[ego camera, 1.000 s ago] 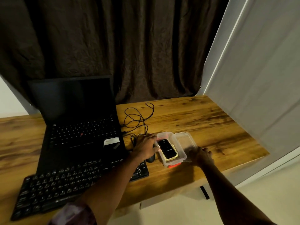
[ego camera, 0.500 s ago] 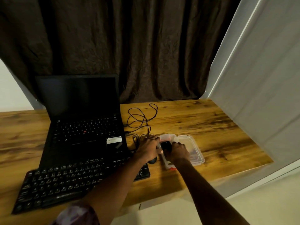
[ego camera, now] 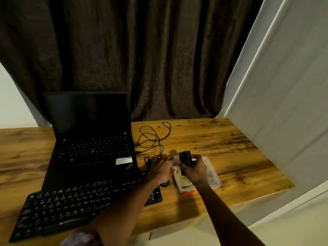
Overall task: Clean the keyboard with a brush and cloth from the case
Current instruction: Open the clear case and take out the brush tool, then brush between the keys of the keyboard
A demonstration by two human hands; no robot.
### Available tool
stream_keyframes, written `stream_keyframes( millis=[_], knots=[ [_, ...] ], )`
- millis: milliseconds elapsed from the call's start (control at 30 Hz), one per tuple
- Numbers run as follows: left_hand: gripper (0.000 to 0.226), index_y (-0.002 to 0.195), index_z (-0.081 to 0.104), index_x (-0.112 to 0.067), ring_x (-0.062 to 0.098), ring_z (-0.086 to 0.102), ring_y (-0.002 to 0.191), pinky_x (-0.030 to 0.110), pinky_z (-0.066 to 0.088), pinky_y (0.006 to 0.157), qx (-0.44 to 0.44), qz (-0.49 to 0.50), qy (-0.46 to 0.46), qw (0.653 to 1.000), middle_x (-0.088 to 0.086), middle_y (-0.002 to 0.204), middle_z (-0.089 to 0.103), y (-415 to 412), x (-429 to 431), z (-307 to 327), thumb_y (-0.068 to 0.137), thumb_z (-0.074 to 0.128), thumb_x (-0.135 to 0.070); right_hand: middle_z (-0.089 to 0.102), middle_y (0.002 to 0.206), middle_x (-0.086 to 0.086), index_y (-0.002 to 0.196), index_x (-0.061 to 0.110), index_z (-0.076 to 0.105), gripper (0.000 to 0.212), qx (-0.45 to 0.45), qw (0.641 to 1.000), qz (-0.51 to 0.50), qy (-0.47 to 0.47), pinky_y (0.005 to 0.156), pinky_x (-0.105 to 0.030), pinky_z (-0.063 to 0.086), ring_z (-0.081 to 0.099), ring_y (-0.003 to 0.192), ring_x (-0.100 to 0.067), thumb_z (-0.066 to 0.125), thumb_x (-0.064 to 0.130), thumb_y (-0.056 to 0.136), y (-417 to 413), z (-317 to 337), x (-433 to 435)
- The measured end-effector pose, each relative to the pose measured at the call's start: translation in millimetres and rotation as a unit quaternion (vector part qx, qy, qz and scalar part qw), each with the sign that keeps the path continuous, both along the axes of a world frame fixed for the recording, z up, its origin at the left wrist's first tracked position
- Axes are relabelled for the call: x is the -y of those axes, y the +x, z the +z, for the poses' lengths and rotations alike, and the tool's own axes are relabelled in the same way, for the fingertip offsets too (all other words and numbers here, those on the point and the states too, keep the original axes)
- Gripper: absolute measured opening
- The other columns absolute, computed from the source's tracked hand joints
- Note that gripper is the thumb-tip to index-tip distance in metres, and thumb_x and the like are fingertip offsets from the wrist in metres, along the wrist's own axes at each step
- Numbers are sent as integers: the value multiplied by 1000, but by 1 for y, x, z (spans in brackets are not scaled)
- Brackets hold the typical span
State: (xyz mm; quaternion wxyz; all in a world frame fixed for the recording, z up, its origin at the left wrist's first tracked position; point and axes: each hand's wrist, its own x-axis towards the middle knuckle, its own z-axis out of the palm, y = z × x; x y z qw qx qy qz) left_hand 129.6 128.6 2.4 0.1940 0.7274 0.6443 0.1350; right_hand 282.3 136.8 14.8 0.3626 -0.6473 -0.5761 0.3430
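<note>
Two hands work at the case [ego camera: 215, 181], at 4 o'clock on the worktop [ego camera: 221, 139]. My right hand [ego camera: 194, 170] has its grip closed round an upright black tool [ego camera: 185, 158], judged to be the brush, just above the case. My left hand [ego camera: 162, 168] rests against the case's 9 o'clock wall; I cannot tell its grip. The cloth [ego camera: 183, 181] lies inside. The keyboard [ego camera: 71, 206] lies at 8 o'clock from my right grip, long axis 8-to-2, nearer my left hand.

Clear plastic case [ego camera: 213, 176], grainy wooden table [ego camera: 213, 139], matt crinkled curtain [ego camera: 142, 59]
</note>
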Motion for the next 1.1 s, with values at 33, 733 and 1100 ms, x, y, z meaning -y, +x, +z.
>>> stream_keyframes(
  millis=[33, 733, 1100],
  knots=[
    [48, 145, 47, -16, 24, 30, 145, 39, 25, 118, 22, 6, 14, 1000, 4, 155, 39, 0, 2, 6, 99, 56, -22, 70, 107, -9, 112, 18, 59, 36, -51, 999, 5, 7, 80, -38, 59, 68, 93, -24, 78, 18, 81, 0, 4, 0],
    [57, 139, 52, -13, 8, 58, 66, 27, 50, 65, 521, 121, 86, 841, 11, 90, 62, -83, 98, 83, 91, 44, 17, 69, 92, -14, 122, 7, 58, 28, -408, 889, 204, -36, 58, -31, 54, 66, 71, -21, 49, 17, 97, -111, 69, 64],
    [42, 122, 63, -13, 13, 69, 74, 24, 56, 64, 517, 129, 128, 836, 6, 100, 73, -124, 140, 94, 94, 46, 13, 67, 79, -13, 118, 10, 61, 26, -333, 911, 243, 19, 50, -30, 48, 58, 62, -25, 49, 26, 102, -147, 76, 96]
  ],
)
